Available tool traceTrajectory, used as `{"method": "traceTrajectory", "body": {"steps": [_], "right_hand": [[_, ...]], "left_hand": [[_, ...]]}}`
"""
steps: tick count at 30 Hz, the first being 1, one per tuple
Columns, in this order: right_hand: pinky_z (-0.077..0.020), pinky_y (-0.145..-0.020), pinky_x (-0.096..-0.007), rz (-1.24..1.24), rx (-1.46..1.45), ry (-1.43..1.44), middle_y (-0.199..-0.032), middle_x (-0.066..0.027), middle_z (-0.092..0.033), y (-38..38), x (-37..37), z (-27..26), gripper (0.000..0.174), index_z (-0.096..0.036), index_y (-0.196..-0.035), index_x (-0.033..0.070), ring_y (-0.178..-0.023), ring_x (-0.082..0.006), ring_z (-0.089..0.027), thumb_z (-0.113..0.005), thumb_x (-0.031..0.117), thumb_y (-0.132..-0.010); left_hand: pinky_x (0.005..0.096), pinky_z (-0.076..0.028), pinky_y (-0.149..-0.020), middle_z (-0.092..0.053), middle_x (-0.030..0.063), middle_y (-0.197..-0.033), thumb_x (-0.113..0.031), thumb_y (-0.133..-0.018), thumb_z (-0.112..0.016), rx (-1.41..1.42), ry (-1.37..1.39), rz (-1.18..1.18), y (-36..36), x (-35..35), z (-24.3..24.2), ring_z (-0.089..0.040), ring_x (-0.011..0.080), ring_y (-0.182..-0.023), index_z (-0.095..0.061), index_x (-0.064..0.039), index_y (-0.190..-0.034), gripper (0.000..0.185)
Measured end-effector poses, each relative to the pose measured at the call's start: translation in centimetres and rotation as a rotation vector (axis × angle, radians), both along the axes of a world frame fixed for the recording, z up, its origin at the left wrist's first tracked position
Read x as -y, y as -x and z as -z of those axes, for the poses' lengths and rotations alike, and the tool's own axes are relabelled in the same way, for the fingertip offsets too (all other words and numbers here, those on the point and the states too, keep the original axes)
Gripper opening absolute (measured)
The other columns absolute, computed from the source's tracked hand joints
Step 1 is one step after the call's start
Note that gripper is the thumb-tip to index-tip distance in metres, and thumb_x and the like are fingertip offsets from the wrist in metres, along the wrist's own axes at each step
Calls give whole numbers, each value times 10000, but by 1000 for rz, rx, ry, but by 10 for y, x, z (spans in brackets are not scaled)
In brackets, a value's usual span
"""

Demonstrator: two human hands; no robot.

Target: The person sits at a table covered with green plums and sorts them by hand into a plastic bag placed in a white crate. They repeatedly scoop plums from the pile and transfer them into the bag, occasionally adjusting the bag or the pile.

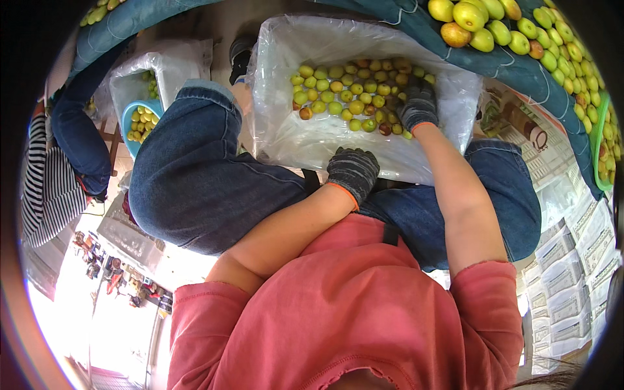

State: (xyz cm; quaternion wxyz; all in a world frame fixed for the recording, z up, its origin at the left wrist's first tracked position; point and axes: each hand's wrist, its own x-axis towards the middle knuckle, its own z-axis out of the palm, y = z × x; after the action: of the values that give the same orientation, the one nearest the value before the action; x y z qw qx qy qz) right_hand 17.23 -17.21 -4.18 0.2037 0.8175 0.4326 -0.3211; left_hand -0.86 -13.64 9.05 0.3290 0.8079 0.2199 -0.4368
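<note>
In front of me, between my knees, a box lined with clear plastic film (302, 141) holds many green and reddish round fruits (357, 97), perhaps jujubes. My right hand (418, 103), in a dark grey knitted glove with an orange cuff, reaches into the box at the right end of the fruits. Its fingers are in shadow among them, so whether they hold a fruit is unclear. My left hand (353, 176), gloved the same way, rests at the near edge of the box with its back up and the fingers curled down; its palm is hidden.
A blue padded rim (516, 73) curves along the top and right, with more fruits (560, 44) behind it. A green basket (598, 146) stands far right. At left are a second lined box (168, 63), a blue basin of fruits (127, 119) and another person's jeans-clad leg (78, 126).
</note>
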Motion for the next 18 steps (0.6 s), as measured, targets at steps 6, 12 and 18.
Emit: {"method": "traceTrajectory", "body": {"steps": [6, 12, 18], "right_hand": [[-34, -1186, -532, -39, -312, 158, -1584, -204, -196, 67, -9, -4, 942, -239, -1531, 91, -1463, -441, -115, -471, 646, -806], [-314, -1134, -435, -201, -926, -101, -1440, -240, -430, 113, -17, -6, 701, -503, -1367, 95, -1366, -408, -360, -627, 501, -809], [-381, -1080, -390, 171, -576, -82, -1422, -210, -454, 59, -31, -2, 570, -564, -1296, 121, -1340, -345, -414, -622, 440, -827]], "left_hand": [[444, -513, -894, -686, 186, -1113, -231, -867, -575, -46, 55, -76, -3, 0, -4, -663, 333, -1049, -689, -31, -1089, 320], [451, -541, -828, -696, 162, -1080, -200, -853, -566, -64, 26, -234, 1, 5, 8, -679, 327, -983, -712, -59, -1052, 284], [454, -536, -818, -672, 194, -1049, -186, -860, -556, 44, -27, 20, 2, 4, -2, -678, 329, -941, -635, -57, -1121, 302]]}}
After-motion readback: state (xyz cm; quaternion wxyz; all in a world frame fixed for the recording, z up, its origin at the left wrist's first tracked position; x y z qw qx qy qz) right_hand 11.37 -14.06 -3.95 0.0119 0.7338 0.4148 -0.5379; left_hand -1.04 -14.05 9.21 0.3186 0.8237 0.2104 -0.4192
